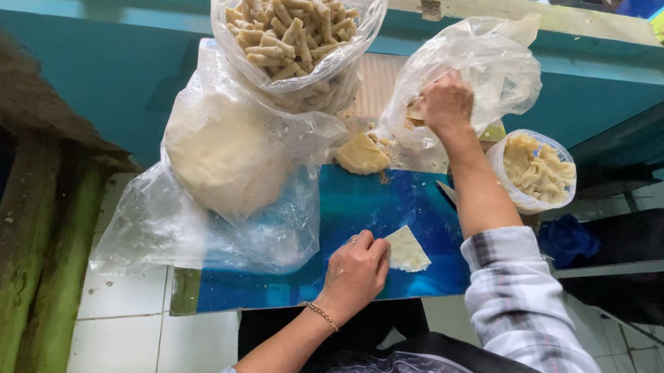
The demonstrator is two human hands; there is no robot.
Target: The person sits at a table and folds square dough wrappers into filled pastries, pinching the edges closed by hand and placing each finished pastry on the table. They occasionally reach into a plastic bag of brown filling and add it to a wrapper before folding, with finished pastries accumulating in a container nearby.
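Note:
My left hand (355, 271) rests on the blue board (362, 206), its fingertips pinching the edge of a thin pale square dough sheet (407, 249) that lies flat. My right hand (444, 102) reaches forward into a clear plastic bag (489, 68) and is closed on a bit of yellowish filling inside it. A pale wedge of filling or dough (362, 154) lies just left of that bag on the board's far end.
A large clear bag with a round lump of dough (225, 156) covers the board's left side. Above it sits a bag full of rolled pastry sticks (295, 21). A small bag-lined tub of folded pieces (539, 170) stands at right. Tiled floor lies below.

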